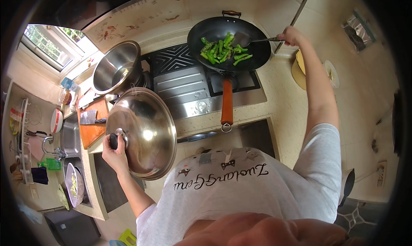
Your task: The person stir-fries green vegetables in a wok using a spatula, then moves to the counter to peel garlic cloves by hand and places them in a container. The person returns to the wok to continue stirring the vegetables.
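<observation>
My left hand (pixel 116 152) grips the dark knob of a large stainless steel pot lid (pixel 151 117), held tilted in front of the stove's left side. My right hand (pixel 291 36) is closed on the handle of a metal spatula (pixel 243 39). The spatula's blade rests in a black wok (pixel 257 57), at the right edge of green peppers (pixel 220 49) with browned patches. The wok sits over the right burner of the gas stove (pixel 182 82), its orange-red handle (pixel 227 101) pointing towards me. Behind the lid stands a deep steel pot (pixel 116 69).
Left of the lid, a cleaver (pixel 88 117) lies on a wooden cutting board (pixel 96 133). Beyond are a sink (pixel 70 130) with a faucet (pixel 53 151) and a colander (pixel 69 188) holding pale green pieces. A yellow pot (pixel 298 72) and a white plate (pixel 334 74) stand beyond my right forearm.
</observation>
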